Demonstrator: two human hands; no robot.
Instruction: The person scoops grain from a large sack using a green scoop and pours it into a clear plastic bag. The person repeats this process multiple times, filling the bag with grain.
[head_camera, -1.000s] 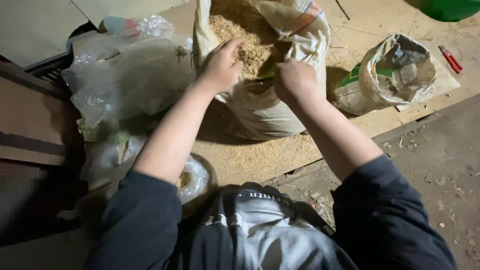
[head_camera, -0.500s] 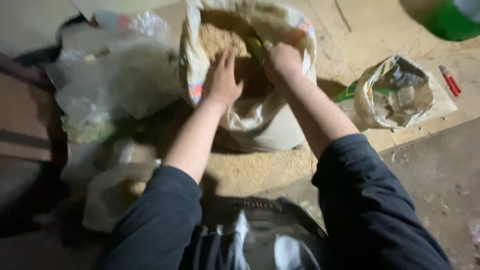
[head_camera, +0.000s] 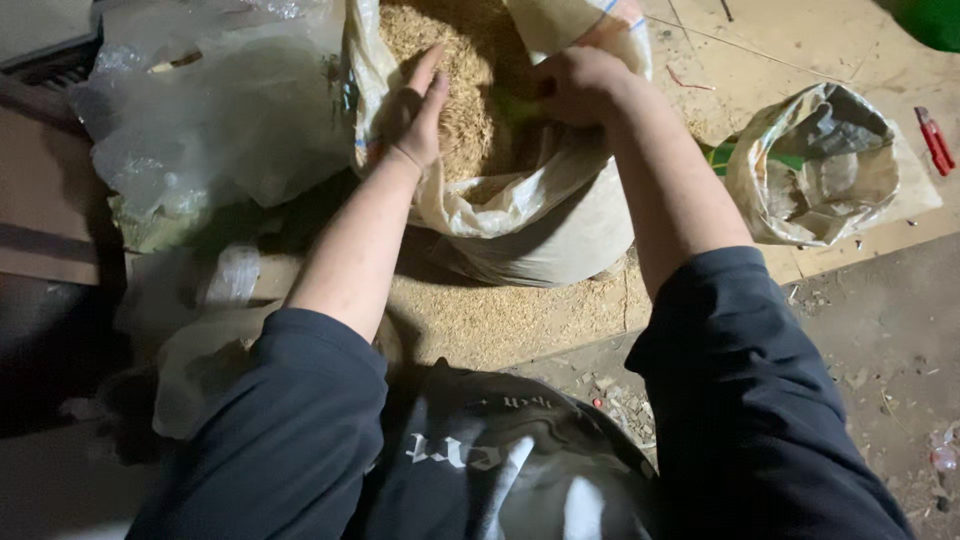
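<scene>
Spilled husk (head_camera: 500, 315) lies nearest on the board, just before the big sack (head_camera: 530, 225), whose rim is rolled down so both arms can get in. Left hand (head_camera: 415, 110) rests flat and loose on the grain (head_camera: 460, 100); right hand (head_camera: 575, 85) is clenched around something green. Beyond right, 1 crumpled bag (head_camera: 820, 165) and a red tool (head_camera: 935, 140).

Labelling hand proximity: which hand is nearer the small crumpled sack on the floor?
Right. The right hand is inside the big husk sack, on the side facing the small crumpled sack; the left hand is further away.
</scene>
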